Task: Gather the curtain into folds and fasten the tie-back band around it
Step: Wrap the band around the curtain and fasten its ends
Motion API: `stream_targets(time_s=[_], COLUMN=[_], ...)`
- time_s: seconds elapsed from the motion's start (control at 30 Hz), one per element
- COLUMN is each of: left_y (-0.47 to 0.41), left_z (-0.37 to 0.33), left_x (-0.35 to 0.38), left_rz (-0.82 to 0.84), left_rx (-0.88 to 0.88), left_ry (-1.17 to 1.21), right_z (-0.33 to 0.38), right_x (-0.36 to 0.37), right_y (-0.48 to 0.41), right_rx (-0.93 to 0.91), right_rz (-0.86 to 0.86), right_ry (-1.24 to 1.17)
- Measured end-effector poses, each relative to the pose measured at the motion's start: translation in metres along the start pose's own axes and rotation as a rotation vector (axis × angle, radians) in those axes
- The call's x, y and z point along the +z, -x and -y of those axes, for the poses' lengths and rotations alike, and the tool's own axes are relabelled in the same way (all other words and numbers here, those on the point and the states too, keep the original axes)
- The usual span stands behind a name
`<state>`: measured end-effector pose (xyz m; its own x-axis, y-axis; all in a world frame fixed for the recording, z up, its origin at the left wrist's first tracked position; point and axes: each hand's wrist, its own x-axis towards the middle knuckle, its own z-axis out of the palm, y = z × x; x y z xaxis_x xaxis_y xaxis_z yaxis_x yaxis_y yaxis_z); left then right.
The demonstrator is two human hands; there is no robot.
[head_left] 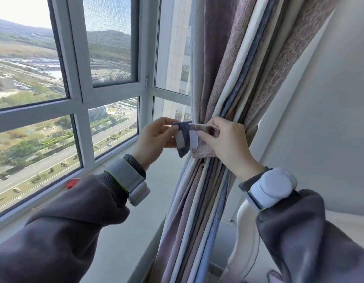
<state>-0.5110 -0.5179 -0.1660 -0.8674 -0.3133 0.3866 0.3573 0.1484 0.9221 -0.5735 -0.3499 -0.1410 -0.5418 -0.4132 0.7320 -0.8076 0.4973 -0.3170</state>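
Curtain (224, 82): right of centre, running top to bottom of the frame; striped mauve, cream and grey-blue cloth, gathered into narrow folds and pinched in at mid-height.
Tie-back band (205, 139): centre of frame, wrapped at the curtain's waist; its 2 ends meet in front, not yet pressed together.
Band ends: left end grey-blue, right end mauve; each shows 1 pale fastening strip facing the camera, the 2 strips side by side and just touching.
Left hand (154, 137): centre-left; thumb and fingertips pinched on the grey-blue end.
Right hand (226, 141): centre-right; fingers curled and clamped on the mauve end, thumb laid across its face.
Wrist devices: grey strap unit on the left wrist (130, 180), white round unit on the right (273, 186); dark grey sleeves (60, 237) in the lower corners.
Window (79, 82): left half, white frame, roads and greenery far below.
Sill (136, 221): pale, lower centre, beside the curtain's hanging folds.
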Motion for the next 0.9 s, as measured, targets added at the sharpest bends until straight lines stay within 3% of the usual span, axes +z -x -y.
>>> stream_targets(time_s=[0.47, 0.7, 0.9], left_y=[0.0, 0.015, 0.021], left_z=[-0.003, 0.005, 0.006], left_x=[0.024, 0.03, 0.038], left_rz=[-0.131, -0.068, -0.151], left_rx=[-0.007, -0.112, -0.037], left_ry=[-0.091, 0.116, 0.044], right_z=[0.007, 0.003, 0.005], right_x=[-0.002, -0.01, -0.014], right_y=[0.004, 0.005, 0.008], right_rx=[0.0, -0.007, 0.023], right_rz=[0.025, 0.068, 0.103], right_ry=[0.025, 0.013, 0.013])
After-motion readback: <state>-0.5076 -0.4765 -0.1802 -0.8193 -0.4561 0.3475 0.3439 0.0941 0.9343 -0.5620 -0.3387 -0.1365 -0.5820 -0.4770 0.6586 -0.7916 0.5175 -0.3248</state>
